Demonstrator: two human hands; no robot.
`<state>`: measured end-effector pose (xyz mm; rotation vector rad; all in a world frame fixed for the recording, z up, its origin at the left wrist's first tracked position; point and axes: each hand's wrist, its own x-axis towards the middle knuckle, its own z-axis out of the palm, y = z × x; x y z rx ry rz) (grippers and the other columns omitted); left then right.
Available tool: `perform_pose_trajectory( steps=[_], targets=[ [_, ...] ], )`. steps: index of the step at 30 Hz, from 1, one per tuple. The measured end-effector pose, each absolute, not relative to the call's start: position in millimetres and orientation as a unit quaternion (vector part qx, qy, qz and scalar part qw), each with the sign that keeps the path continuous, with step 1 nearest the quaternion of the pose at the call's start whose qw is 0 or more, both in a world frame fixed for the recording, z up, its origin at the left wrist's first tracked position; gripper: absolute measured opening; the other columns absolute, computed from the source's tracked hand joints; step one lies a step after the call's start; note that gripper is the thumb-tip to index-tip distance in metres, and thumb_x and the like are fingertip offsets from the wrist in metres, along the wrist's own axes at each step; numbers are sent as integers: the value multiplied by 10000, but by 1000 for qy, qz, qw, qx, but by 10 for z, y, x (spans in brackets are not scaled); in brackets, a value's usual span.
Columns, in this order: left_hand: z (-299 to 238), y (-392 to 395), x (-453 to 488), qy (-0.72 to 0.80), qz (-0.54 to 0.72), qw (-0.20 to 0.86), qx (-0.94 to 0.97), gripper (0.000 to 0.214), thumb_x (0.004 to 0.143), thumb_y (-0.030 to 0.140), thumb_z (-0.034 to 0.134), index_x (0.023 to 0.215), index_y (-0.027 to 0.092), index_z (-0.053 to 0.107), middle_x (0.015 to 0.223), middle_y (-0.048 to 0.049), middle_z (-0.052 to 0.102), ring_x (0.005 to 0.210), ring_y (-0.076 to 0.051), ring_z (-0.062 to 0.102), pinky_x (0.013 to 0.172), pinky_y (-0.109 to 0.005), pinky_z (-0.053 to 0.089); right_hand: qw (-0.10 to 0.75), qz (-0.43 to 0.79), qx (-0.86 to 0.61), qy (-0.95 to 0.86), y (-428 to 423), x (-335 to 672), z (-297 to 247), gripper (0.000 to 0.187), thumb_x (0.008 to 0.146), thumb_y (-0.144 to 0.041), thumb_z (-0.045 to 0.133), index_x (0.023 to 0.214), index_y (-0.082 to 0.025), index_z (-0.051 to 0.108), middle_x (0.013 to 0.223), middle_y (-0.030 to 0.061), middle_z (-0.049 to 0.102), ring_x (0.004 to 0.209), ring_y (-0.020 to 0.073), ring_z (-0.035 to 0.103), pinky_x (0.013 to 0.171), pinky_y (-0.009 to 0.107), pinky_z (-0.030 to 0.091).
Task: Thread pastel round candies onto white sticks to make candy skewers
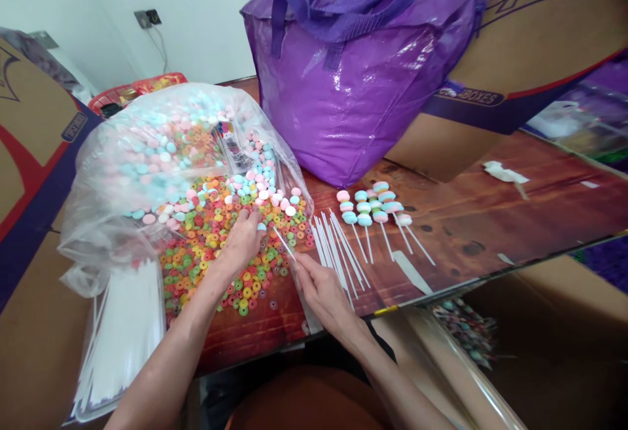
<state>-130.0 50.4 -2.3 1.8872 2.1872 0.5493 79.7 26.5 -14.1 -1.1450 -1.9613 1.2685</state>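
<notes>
Over the pile of ring-shaped gummy candies (206, 260), my left hand (244, 240) is closed, with a pale blue marshmallow (261, 226) at its fingertips. My right hand (321, 287) pinches a white stick (284, 243) near its lower end; the stick's bare tip points toward my left hand. Pink, blue and white marshmallows (265, 188) lie along the far side of the rings. Right of my right hand are loose white sticks (338, 247) in a row. Beyond them rest several sticks threaded with pastel marshmallows (364, 209).
A clear plastic bag (93, 175) of candies spreads at the back left, near a packet of white sticks (122, 332). Behind stands a large purple bag (338, 103) against a cardboard box (549, 44). An open box (554, 345) sits below the table's right front edge.
</notes>
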Motion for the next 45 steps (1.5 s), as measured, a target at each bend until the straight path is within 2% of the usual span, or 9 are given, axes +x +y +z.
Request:
perform_pose_trajectory(
  steps=[3,7,10,13,17,24,36,40,45],
  targets=[
    [-13,467,-1309,737,224,128,624,95,812,166,611,904,186,614,931,-72,566,815,-216,605,786,-363,509,259,472,-418,-732,259,801,-174,319,988,-296,377,1127,-183,641,622,-25,547,540,146,516,569,250,376],
    [53,380,-1328,695,397,264,538,160,776,225,664,904,201,569,802,-4,594,733,-170,603,720,-310,506,291,452,-401,-742,237,790,-126,259,957,-232,402,957,-174,654,737,9,612,656,147,570,634,248,403],
    [109,271,-1306,621,527,387,433,332,725,319,751,997,186,614,797,3,656,734,-148,622,691,-270,506,300,470,-404,-725,203,759,-75,286,979,-295,430,853,-172,655,660,-14,553,590,127,515,592,245,382],
    [120,164,-1242,594,582,435,346,400,643,370,835,956,157,709,797,-13,701,696,-122,608,675,-248,502,309,511,-394,-699,166,715,-59,306,992,-332,439,977,-166,694,594,-40,505,536,116,483,558,238,382],
    [26,76,-1146,579,646,421,265,368,589,399,879,854,170,767,779,-5,722,637,-99,585,656,-244,497,320,513,-384,-698,135,668,-76,363,983,-321,448,1190,-155,696,587,-36,527,533,124,502,570,247,415],
    [-156,-12,-1089,565,662,423,252,398,665,393,851,1011,204,789,951,-40,772,807,-146,655,810,-290,536,311,475,-391,-724,126,646,-74,417,973,-314,432,1219,-119,706,576,-4,561,558,154,549,602,268,460],
    [-166,-217,-986,680,561,200,429,201,845,326,681,995,235,779,975,-49,713,905,-184,659,807,-303,549,311,501,-392,-706,90,549,-3,353,958,-316,445,986,-157,760,551,0,521,522,139,484,474,234,360],
    [-175,-272,-888,680,552,210,436,222,871,331,660,1039,234,768,994,-53,697,913,-181,656,808,-302,556,318,501,-402,-697,80,476,-1,349,956,-326,443,942,-158,749,523,-6,499,509,143,477,476,239,355],
    [-101,-266,-757,663,516,256,478,264,935,342,579,1091,226,758,1103,-76,719,1050,-207,666,962,-363,531,331,508,-418,-676,171,485,-68,362,959,-363,439,863,-157,720,519,-11,494,514,146,469,496,245,370]
  ],
)
